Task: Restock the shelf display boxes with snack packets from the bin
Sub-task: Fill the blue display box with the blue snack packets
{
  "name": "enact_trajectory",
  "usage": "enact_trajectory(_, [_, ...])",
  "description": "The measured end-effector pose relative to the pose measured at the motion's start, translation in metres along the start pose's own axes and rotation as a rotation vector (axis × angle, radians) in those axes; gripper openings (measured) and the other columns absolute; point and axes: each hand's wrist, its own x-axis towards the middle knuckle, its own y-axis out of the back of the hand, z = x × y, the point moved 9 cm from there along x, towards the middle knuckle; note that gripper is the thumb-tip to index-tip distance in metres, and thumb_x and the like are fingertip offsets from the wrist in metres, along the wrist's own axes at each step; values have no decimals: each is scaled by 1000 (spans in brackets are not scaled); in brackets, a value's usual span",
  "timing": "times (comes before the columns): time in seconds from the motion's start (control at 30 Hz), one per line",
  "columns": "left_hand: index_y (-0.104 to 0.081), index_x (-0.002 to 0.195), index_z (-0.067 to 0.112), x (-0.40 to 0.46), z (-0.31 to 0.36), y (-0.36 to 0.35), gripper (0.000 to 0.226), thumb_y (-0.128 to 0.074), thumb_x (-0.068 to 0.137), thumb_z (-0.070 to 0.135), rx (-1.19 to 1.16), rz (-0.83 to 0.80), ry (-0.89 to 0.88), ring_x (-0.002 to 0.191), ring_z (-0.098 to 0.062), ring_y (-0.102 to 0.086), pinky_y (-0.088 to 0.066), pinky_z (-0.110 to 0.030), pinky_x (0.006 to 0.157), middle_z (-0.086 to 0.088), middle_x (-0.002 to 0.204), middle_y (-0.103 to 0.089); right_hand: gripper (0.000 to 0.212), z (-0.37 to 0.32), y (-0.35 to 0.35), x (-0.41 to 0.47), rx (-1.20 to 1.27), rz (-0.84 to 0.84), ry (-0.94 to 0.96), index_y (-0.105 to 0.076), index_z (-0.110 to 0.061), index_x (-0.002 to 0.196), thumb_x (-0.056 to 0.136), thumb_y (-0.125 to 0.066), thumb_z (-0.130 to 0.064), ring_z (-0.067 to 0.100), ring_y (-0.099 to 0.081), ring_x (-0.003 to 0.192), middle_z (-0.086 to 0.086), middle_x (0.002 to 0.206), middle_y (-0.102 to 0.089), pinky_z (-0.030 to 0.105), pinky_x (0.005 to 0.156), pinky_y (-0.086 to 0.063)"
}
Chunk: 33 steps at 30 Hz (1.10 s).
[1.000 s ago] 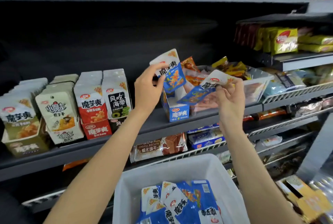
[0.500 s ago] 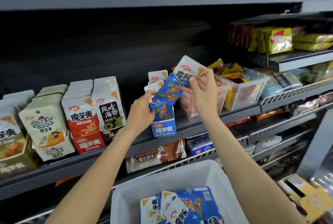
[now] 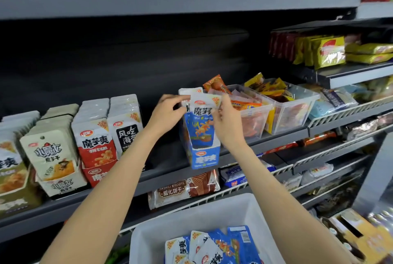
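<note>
Here, both hands work at the blue display box standing on the grey shelf. The left hand pinches the white top edge of a blue snack packet that stands upright in the box; the right hand grips the same packet's right side, fingers curled round it. The white bin sits below, near the camera, with more blue packets lying loose inside. A clear tub stands just right of the box.
</note>
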Motion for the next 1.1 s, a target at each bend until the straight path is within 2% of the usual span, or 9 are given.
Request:
enact_trajectory(0.07, [-62,122,32,8,6,0,41,-57,86,12,16,14,-9,117,-14,-46,-33,-17,92,-4,120,-52,16,-5,-5,-2,-118,-30,40,-44,-3,111,96,-46,-7,8,-52,58,-1,74,-54,17,44,-35])
enact_trajectory(0.17, [-68,110,29,23,2,-3,40,-58,83,2,-54,11,18,111,-16,-54,-45,-24,88,-1,118,-61,22,-7,-7,-1,-199,-52,35,-43,-2,117,96,-45,-6,10,-45,55,2,74,-52,16,43,-24])
enact_trajectory(0.3, [-68,105,26,24,-19,-3,47,-52,78,-9,-103,54,188,99,-18,-63,-44,-20,72,1,107,-67,24,-12,-8,8,-243,-78,-1,-38,-4,117,94,-44,-1,23,-49,66,13,83,-58,24,46,-26])
enact_trajectory(0.47, [-64,116,18,12,-30,7,50,-56,75,-11,-161,112,104,108,-22,-60,-50,-38,94,-6,122,-60,46,-13,-36,36,-218,-134,-127,-30,-2,132,89,-43,7,39,-58,100,23,112,-59,40,72,-41])
enact_trajectory(0.57, [-57,126,13,10,-31,13,53,-62,77,-7,-204,151,88,123,-22,-49,-46,-42,101,-8,136,-45,59,-15,-63,43,-171,-186,-108,-29,-2,139,85,-49,9,37,-48,119,22,137,-40,33,91,-40])
enact_trajectory(0.7, [-49,133,13,3,-23,11,58,-66,80,0,-209,176,52,129,-22,-42,-39,-41,107,-8,140,-42,58,-19,-63,29,-17,-108,-40,-37,-3,139,85,-48,13,27,-38,132,14,147,-29,28,103,-37])
enact_trajectory(0.77, [-49,134,13,-7,-14,16,54,-65,82,5,-144,237,54,129,-22,-42,-33,-30,108,-8,138,-45,52,-23,-51,16,26,-56,20,-43,-4,135,86,-48,11,22,-37,133,11,143,-36,27,105,-37])
enact_trajectory(0.9, [-57,121,18,-61,16,28,32,-57,89,15,-158,403,-6,114,-16,-50,-36,-20,92,3,118,-58,36,-28,-19,-25,134,-27,110,-56,-9,123,90,-48,2,12,-52,118,1,123,-58,29,99,-45])
enact_trajectory(1.1, [-61,100,25,-156,31,11,17,-46,92,27,-310,389,-88,74,-10,-62,-47,-33,72,12,74,-63,15,5,-4,-118,97,-265,28,-66,-15,102,92,-54,-13,9,-67,76,-9,79,-70,25,71,-52])
